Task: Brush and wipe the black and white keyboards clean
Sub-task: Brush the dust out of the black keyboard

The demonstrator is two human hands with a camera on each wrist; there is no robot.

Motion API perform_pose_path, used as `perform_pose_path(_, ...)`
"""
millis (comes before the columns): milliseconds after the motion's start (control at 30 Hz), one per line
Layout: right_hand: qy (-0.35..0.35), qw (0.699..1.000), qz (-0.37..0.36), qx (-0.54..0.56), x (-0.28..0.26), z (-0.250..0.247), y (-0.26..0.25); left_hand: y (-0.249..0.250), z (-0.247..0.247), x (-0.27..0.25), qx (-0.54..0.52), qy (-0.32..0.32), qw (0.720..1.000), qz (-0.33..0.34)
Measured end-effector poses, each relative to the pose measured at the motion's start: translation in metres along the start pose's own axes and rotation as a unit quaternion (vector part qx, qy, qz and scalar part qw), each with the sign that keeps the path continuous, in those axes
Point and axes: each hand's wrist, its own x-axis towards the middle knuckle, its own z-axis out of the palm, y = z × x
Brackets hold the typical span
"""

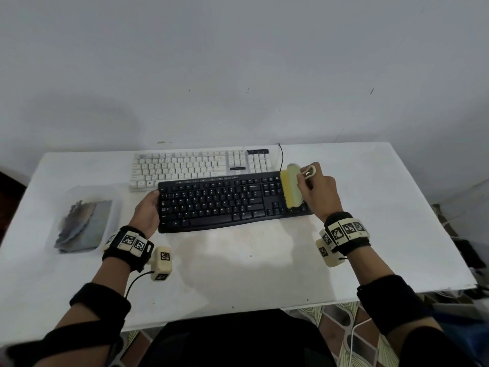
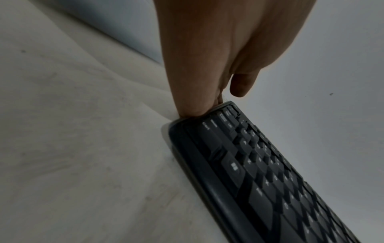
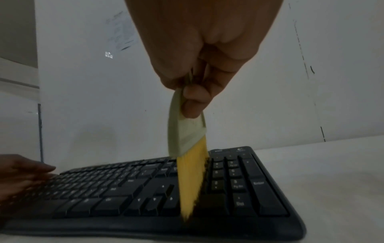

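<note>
The black keyboard [image 1: 225, 202] lies mid-table, with the white keyboard [image 1: 195, 168] just behind it, partly overlapped. My right hand [image 1: 315, 192] grips a pale green brush [image 1: 292, 186] by its handle; its yellow bristles [image 3: 192, 177] stand on the keys between the arrow block and the number pad. My left hand [image 1: 146, 210] holds the black keyboard's left end, fingers [image 2: 193, 92] pressed against its edge [image 2: 180, 125]. In the right wrist view that hand [image 3: 22, 174] shows at the far left of the black keyboard [image 3: 129, 192].
A clear plastic tray [image 1: 87, 197] with a grey cloth [image 1: 84, 223] in it sits at the table's left. A black cable [image 1: 281, 160] runs behind the keyboards. The white table [image 1: 251, 260] ends at a wall behind and drops off on the right.
</note>
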Motion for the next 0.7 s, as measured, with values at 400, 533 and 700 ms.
perform_pose_path(400, 0.013, 1.000, 0.002, -0.010, -0.001, 0.001, -0.012, 0.000, -0.001, 0.000, -0.010, -0.006, 1.000, 0.004)
perform_pose_path(533, -0.010, 1.000, -0.012, -0.020, -0.005, 0.006, -0.009, -0.002, -0.003, 0.002, -0.018, -0.002, 1.000, 0.000)
perform_pose_path(700, -0.027, 0.998, -0.026, -0.046, -0.009, 0.003, -0.007, -0.002, -0.003, 0.004, -0.026, 0.006, 1.000, -0.008)
